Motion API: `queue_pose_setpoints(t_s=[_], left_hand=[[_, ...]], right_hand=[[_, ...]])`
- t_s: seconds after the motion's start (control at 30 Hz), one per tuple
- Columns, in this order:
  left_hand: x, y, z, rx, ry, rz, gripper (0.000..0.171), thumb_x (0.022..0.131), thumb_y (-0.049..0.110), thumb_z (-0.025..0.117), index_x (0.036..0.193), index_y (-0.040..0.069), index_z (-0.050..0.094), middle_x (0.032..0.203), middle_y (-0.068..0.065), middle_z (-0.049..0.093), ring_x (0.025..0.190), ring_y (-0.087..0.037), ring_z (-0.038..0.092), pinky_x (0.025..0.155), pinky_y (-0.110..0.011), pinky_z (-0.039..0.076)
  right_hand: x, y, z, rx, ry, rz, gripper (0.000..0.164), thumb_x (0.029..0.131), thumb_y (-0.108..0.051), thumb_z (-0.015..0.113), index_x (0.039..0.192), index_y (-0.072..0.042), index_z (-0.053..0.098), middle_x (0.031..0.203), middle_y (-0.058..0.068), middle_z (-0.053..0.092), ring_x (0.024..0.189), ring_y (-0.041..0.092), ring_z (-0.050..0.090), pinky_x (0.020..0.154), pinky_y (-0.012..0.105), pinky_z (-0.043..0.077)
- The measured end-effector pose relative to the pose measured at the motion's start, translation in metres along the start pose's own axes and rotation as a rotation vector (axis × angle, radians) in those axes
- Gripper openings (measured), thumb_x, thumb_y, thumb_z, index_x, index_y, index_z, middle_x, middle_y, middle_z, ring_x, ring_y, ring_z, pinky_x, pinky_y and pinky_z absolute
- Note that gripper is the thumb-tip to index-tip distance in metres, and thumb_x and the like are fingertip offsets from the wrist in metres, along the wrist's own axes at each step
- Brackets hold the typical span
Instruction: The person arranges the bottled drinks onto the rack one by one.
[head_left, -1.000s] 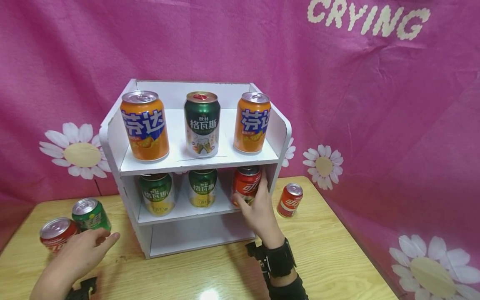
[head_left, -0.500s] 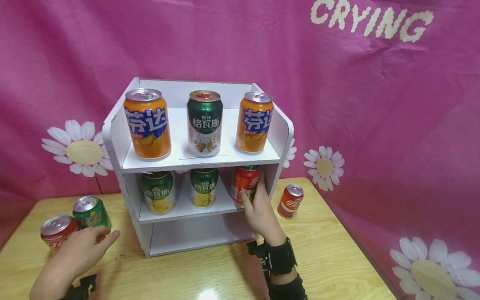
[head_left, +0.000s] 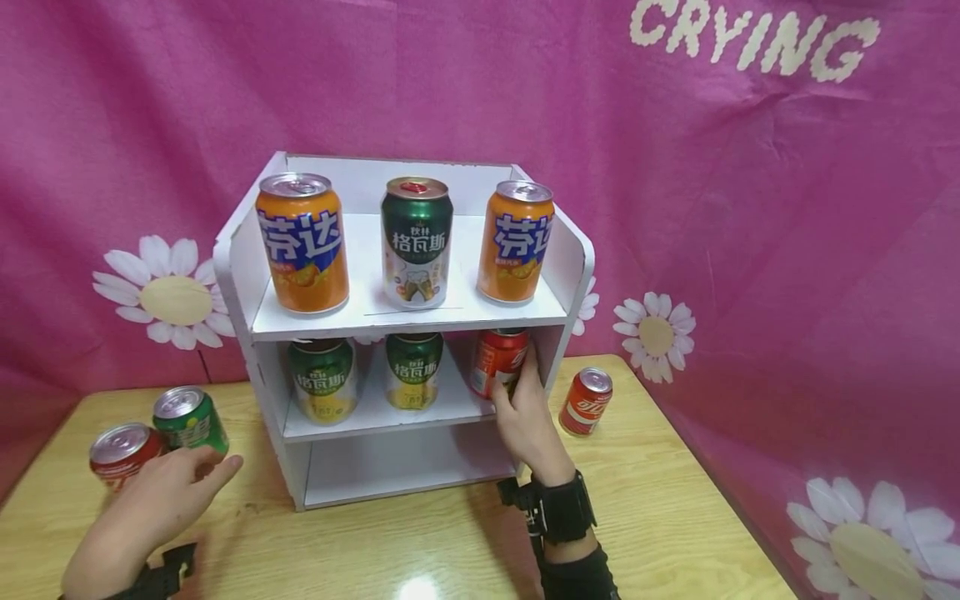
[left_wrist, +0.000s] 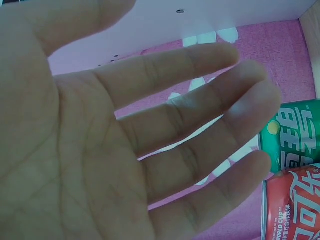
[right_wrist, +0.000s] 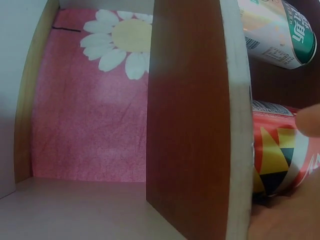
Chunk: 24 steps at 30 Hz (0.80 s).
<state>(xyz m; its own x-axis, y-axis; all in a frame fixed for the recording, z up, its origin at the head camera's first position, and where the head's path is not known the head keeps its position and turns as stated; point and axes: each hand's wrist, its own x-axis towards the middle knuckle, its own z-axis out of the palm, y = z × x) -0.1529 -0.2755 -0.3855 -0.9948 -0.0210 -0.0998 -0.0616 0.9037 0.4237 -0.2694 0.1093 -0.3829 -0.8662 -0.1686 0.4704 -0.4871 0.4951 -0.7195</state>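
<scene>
My right hand [head_left: 531, 425] grips a red cola can [head_left: 495, 360] at the right end of the middle level of a white shelf [head_left: 450, 320]. The thumb lies on the can's front, and the other fingers go round its right side, partly hidden. In the right wrist view this can [right_wrist: 270, 120] lies beyond a shelf board, with the thumb on it. My left hand [head_left: 161, 500] hovers over the table at the left, palm bare and fingers loosely extended in the left wrist view. Nearest to it are a red cola can [head_left: 123, 446] and a green can [head_left: 191, 425].
Two green-and-yellow cans [head_left: 324, 379] share the middle level. Above them stand two orange soda cans [head_left: 303, 250] with a green-and-white can [head_left: 416, 250] between. Another red can [head_left: 586, 402] stands on the table [head_left: 660, 492] right of the shelf. A pink cloth [head_left: 750, 250] hangs behind.
My right hand has pushed the red cola can a little deeper into the shelf, and its label has turned to the right. The left hand has stayed in place. The head view has shifted slightly.
</scene>
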Motion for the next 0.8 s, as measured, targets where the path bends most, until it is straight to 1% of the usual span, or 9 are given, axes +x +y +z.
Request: queue_pose_setpoints(t_s=[0.17, 0.27, 0.4, 0.57, 0.8], left_hand=[[-0.0004, 0.0026, 0.0006, -0.007, -0.013, 0.002, 0.060, 0.098, 0.047, 0.044, 0.110, -0.010, 0.061, 0.102, -0.026, 0.063, 0.094, -0.044, 0.058, 0.075, -0.058, 0.046], [-0.0006, 0.0043, 0.0009, -0.007, -0.006, 0.013, 0.057, 0.098, 0.044, 0.044, 0.109, -0.010, 0.061, 0.101, -0.026, 0.063, 0.094, -0.044, 0.058, 0.076, -0.057, 0.046], [-0.0002, 0.0058, 0.0002, -0.003, -0.006, 0.017, 0.054, 0.098, 0.041, 0.046, 0.108, -0.009, 0.062, 0.100, -0.025, 0.063, 0.093, -0.042, 0.059, 0.076, -0.056, 0.046], [0.0004, 0.0067, -0.0002, -0.006, -0.029, 0.008, 0.055, 0.099, 0.042, 0.045, 0.108, -0.010, 0.061, 0.101, -0.026, 0.063, 0.092, -0.041, 0.059, 0.076, -0.056, 0.047], [0.0007, 0.0068, -0.0004, -0.005, -0.028, 0.000, 0.057, 0.099, 0.042, 0.044, 0.109, -0.011, 0.060, 0.102, -0.028, 0.062, 0.094, -0.044, 0.058, 0.077, -0.057, 0.046]], right_hand=[[-0.0010, 0.0000, 0.0000, 0.017, -0.002, 0.020, 0.082, 0.085, -0.009, 0.059, 0.149, -0.003, 0.008, 0.141, 0.020, 0.034, 0.127, 0.028, 0.039, 0.108, 0.045, 0.029], [-0.0010, 0.0003, 0.0003, 0.013, 0.000, 0.027, 0.086, 0.085, -0.009, 0.063, 0.149, -0.003, 0.007, 0.140, 0.020, 0.035, 0.127, 0.029, 0.040, 0.107, 0.046, 0.030], [-0.0006, 0.0012, 0.0009, -0.001, 0.002, 0.029, 0.086, 0.085, -0.010, 0.065, 0.149, -0.003, 0.007, 0.140, 0.021, 0.035, 0.126, 0.030, 0.040, 0.107, 0.046, 0.030], [-0.0012, 0.0003, 0.0005, -0.009, 0.002, 0.025, 0.086, 0.085, -0.010, 0.066, 0.149, -0.003, 0.008, 0.140, 0.022, 0.035, 0.126, 0.030, 0.040, 0.107, 0.045, 0.030], [-0.0020, -0.0032, -0.0008, -0.026, -0.013, 0.032, 0.090, 0.084, -0.011, 0.070, 0.149, -0.004, 0.009, 0.141, 0.019, 0.034, 0.126, 0.029, 0.040, 0.108, 0.045, 0.029]])
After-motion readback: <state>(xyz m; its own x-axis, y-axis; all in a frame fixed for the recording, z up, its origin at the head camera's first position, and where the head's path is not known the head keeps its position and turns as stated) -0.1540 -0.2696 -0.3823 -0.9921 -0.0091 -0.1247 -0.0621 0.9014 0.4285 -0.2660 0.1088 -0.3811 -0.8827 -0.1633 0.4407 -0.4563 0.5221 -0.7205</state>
